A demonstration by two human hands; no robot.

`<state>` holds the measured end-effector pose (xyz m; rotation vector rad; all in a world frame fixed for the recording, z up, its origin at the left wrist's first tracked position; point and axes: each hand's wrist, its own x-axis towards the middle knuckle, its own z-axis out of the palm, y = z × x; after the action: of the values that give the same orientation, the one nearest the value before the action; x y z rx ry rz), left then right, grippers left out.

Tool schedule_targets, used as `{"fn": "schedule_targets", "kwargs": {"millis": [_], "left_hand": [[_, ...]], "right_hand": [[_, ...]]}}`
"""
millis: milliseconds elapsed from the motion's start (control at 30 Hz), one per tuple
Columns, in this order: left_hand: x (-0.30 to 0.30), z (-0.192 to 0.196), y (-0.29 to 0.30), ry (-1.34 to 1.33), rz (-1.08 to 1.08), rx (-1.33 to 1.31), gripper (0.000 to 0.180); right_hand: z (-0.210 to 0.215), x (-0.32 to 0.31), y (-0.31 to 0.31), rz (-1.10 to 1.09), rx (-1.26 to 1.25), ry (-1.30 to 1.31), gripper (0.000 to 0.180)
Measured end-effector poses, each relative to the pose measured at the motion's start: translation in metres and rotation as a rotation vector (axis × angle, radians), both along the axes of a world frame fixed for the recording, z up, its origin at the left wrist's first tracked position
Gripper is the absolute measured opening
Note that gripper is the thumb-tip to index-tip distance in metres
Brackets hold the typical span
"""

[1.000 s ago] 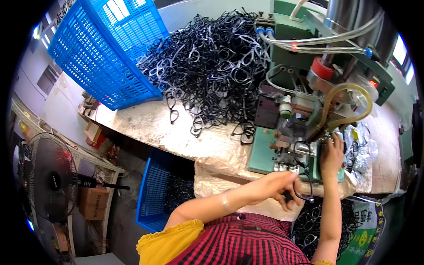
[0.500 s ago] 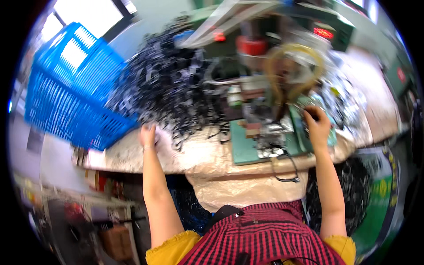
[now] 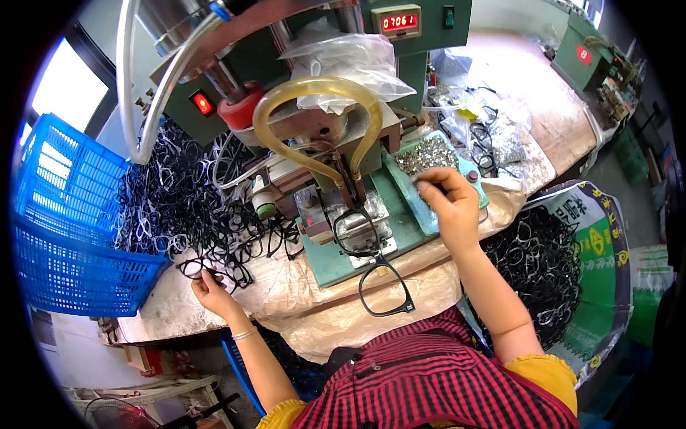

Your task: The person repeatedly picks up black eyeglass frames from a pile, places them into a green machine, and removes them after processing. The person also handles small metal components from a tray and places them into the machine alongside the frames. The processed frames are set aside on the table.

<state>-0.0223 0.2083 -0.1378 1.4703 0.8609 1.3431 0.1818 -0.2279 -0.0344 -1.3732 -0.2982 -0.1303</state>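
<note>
My left hand (image 3: 210,292) is closed at the near edge of a heap of black eyeglass frames (image 3: 171,193), thumb and finger pinching one eyeglass frame (image 3: 205,265). Over a pale teal tray (image 3: 413,194) of small shiny metal pieces (image 3: 429,154), my right hand (image 3: 454,206) has thumb and forefinger drawn together; whatever is between them is too small to make out. Between the hands stands a green press machine (image 3: 325,266). A black eyeglass frame (image 3: 400,309) sits at its metal fixture, one lens rim hanging past the base's front edge.
A blue plastic basket (image 3: 78,286) leans at the left by the heap. Over the fixture loops a yellowish hose (image 3: 318,84), with a plastic bag (image 3: 350,61) behind. At the right, a sack (image 3: 597,250) holds more black frames (image 3: 536,272). Brown sheeting (image 3: 300,329) drapes the table's front.
The head view has turned and sharpened, bringing the machine nearer the middle. My left hand has come onto an eyeglass frame at the heap's edge. My right hand stays by the tray.
</note>
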Motion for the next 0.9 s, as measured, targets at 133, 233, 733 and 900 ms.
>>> {"fn": "schedule_targets", "kwargs": {"millis": [133,233,733,900], "left_hand": [[0.018,0.040,-0.042,0.041,-0.369,-0.268,0.008],[0.031,0.068,-0.078,-0.082,-0.573,-0.810,0.009],[0.089,0.222,-0.203,-0.397,-0.878,0.383,0.015],[0.077,0.175,-0.220,-0.097,-1.031,0.852,0.013]], "right_hand": [[0.026,-0.003,0.027,0.141,-0.217,-0.248,0.021],[0.032,-0.006,0.046,0.083,-0.117,-0.232,0.030],[0.061,-0.045,0.059,0.224,0.097,0.026,0.053],[0.064,-0.024,0.018,0.324,-0.245,-0.179,0.054]]}}
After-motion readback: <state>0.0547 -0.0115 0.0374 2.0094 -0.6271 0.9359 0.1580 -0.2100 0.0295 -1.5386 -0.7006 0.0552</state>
